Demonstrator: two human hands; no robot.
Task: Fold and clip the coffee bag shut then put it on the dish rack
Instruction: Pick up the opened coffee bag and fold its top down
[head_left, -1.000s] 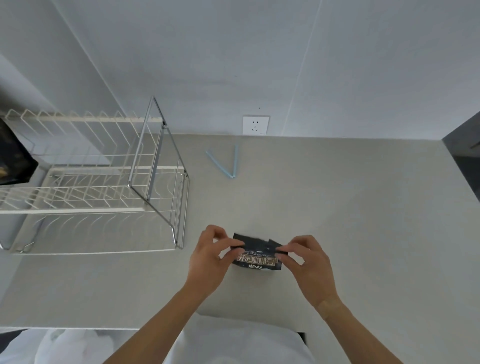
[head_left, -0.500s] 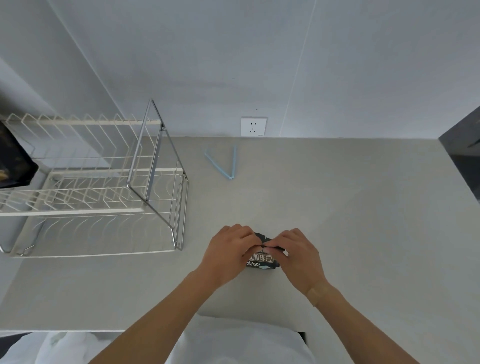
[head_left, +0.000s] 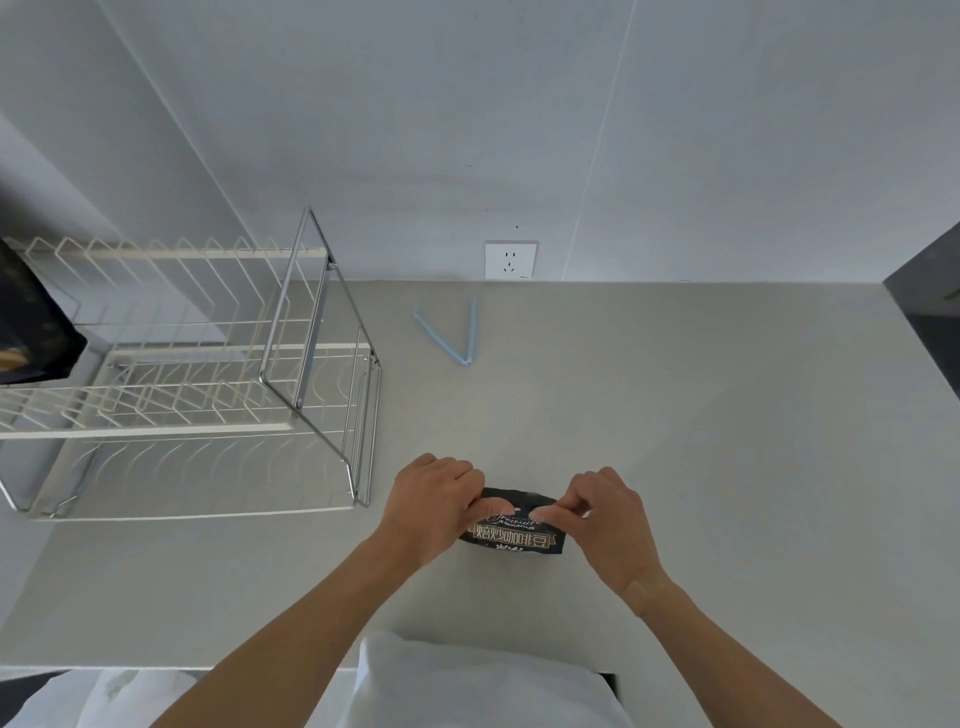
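Observation:
A small black coffee bag (head_left: 511, 538) with pale lettering lies on the grey counter near its front edge. My left hand (head_left: 434, 504) pinches the bag's top left part, and my right hand (head_left: 608, 512) pinches its top right part; the top edge is folded over under my thumbs. A light blue clip (head_left: 457, 332) lies open in a V shape farther back on the counter, apart from both hands. The white wire dish rack (head_left: 171, 374) with a chrome frame stands to the left.
A dark bag (head_left: 31, 332) sits at the far left edge beside the rack. A wall socket (head_left: 510, 259) is on the back wall. A dark surface (head_left: 930, 312) borders the counter at the right. White cloth (head_left: 483, 680) lies just below the counter's front edge.
My hands closed together over the bag's top half a second ago, then spread apart again along the fold. The bag has stayed in nearly the same spot.

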